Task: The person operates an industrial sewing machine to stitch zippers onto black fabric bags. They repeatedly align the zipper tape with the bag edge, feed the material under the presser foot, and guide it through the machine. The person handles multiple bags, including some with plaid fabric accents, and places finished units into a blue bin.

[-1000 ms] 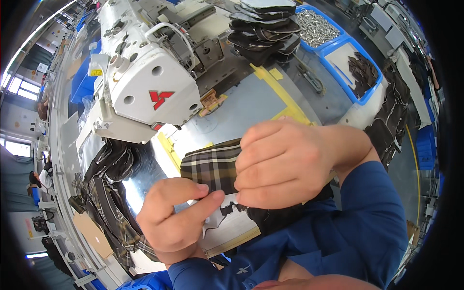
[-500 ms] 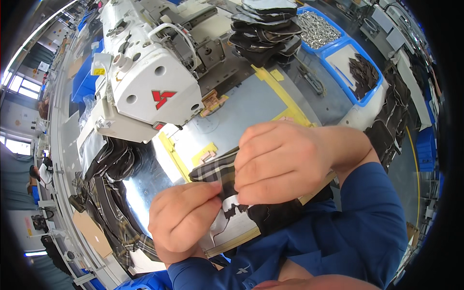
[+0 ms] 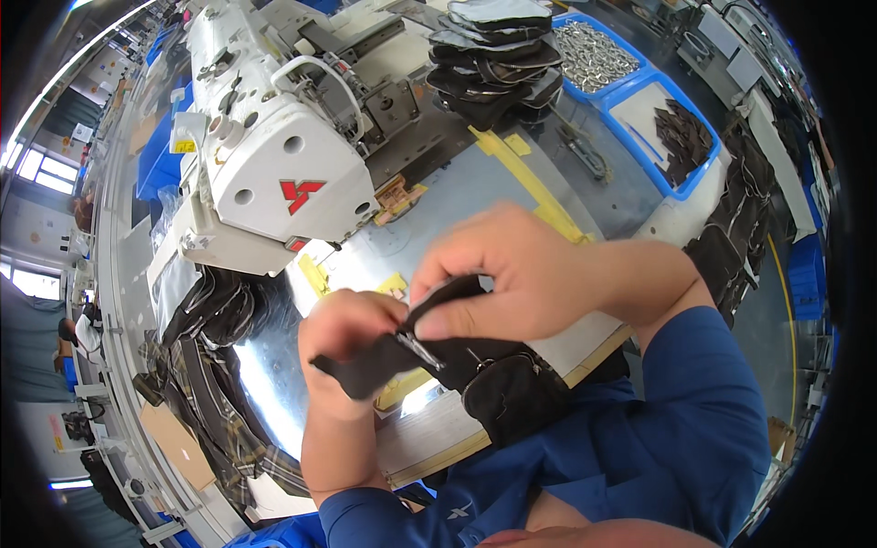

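Over the front edge of the metal work plate, my right hand (image 3: 516,274) pinches a folded piece of black fabric (image 3: 452,292) between thumb and fingers. Smeared by motion, my left hand (image 3: 343,333) is closed on the same piece's left side, where a dark flap (image 3: 361,367) hangs below it. A short silvery strip (image 3: 420,351), too blurred to name, shows between the hands. Below my right hand, a rounded black pouch (image 3: 513,395) with a zipper along its edge hangs at the table's front edge, near my body.
A white sewing machine (image 3: 292,173) stands at the back left. Behind the work plate are stacked dark fabric pieces (image 3: 493,68). Blue trays to the right hold metal hardware (image 3: 598,55) and dark strips (image 3: 683,137). More fabric (image 3: 215,306) lies left of the plate.
The plaid side of the fabric has turned out of sight, and its black side and the zippered pouch now show. My left hand has rolled over and risen slightly; my right thumb has come into view.
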A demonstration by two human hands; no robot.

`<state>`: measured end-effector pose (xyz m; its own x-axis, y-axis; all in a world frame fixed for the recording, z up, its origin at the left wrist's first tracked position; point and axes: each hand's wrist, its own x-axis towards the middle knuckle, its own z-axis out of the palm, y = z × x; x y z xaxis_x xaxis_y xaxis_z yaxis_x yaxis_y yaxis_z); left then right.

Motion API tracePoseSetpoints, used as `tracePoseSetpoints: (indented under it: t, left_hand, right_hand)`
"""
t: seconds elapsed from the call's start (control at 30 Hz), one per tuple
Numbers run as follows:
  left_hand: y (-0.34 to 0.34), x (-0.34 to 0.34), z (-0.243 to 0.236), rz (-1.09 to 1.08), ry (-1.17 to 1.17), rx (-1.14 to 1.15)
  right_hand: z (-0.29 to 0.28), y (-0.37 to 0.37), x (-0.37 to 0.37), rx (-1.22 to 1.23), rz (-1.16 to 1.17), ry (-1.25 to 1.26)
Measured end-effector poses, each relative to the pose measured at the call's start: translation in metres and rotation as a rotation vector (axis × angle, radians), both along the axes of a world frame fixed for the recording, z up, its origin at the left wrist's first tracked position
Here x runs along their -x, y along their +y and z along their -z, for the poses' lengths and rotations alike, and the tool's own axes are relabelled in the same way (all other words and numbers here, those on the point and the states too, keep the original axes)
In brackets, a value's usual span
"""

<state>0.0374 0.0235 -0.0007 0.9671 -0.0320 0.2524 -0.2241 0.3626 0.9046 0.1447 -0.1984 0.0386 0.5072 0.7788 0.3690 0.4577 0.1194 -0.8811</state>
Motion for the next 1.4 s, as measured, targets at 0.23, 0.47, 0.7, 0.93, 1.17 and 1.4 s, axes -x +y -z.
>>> tracePoseSetpoints:
  t: [0.23, 0.47, 0.7, 0.93, 1.17, 1.4]
  left_hand:
    - [-0.018, 0.001, -0.009, -0.142, -0.042, -0.110]
    - [-0.023, 0.010, -0.009, -0.331, 0.030, -0.406]
    - [-0.018, 0.008, -0.010, -0.246, 0.060, -0.505]
    - [-0.025, 0.005, -0.013, -0.298, 0.015, -0.624]
    - [-0.029, -0.001, -0.006, -0.367, -0.140, -0.848]
    - [-0.027, -0.007, 0.000, -0.260, -0.178, -0.633]
  right_hand:
    - [0.001, 0.002, -0.005, 0.027, 0.102, 0.078]
    - [-0.003, 0.001, -0.005, -0.069, 0.067, -0.069]
    - [-0.002, -0.001, -0.006, -0.028, 0.037, -0.222]
    - [-0.003, 0.000, -0.011, -0.001, -0.019, -0.252]
    - [0.003, 0.000, -0.010, -0.004, 0.035, -0.585]
    - [0.004, 0.001, -0.011, -0.097, 0.006, -0.599]
